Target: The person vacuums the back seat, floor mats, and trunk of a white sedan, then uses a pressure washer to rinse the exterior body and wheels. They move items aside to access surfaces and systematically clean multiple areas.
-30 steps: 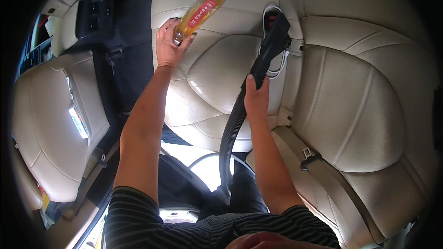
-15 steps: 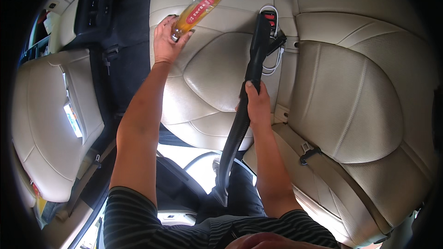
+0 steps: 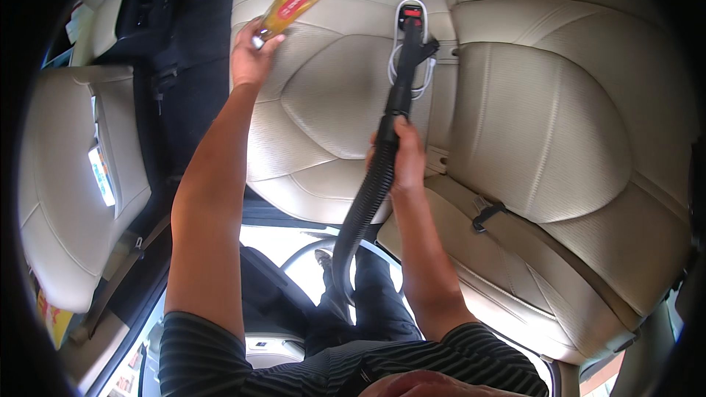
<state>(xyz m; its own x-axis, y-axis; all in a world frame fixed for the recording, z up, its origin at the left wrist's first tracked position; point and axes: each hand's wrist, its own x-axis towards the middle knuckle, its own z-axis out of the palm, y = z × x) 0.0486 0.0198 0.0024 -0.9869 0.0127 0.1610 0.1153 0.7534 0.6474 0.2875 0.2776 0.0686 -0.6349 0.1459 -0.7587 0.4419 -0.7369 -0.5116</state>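
My left hand (image 3: 251,62) is closed around the lower end of a clear amber bottle (image 3: 298,4) with a red label. It holds the bottle tilted above the far left part of the beige seat cushion (image 3: 323,103). My right hand (image 3: 408,158) grips a black vacuum cleaner hose (image 3: 362,202) where it joins its black nozzle (image 3: 401,88). The nozzle's tip reaches up to the red seat belt buckles (image 3: 412,12), next to a looped white cable (image 3: 392,51). From my right hand the ribbed hose curves down towards my legs.
A beige seat backrest (image 3: 544,132) rises on the right. Lower right, a seat belt with a dark metal tongue (image 3: 488,215) lies across the seat. To the left is a front seat (image 3: 66,184) with papers in its back pocket. Below, the door opening (image 3: 272,239) is bright.
The view has shifted a little, so the seat sits higher and further left. The nozzle's tip now lies over the buckles and cable instead of beside them. Both hands keep their hold.
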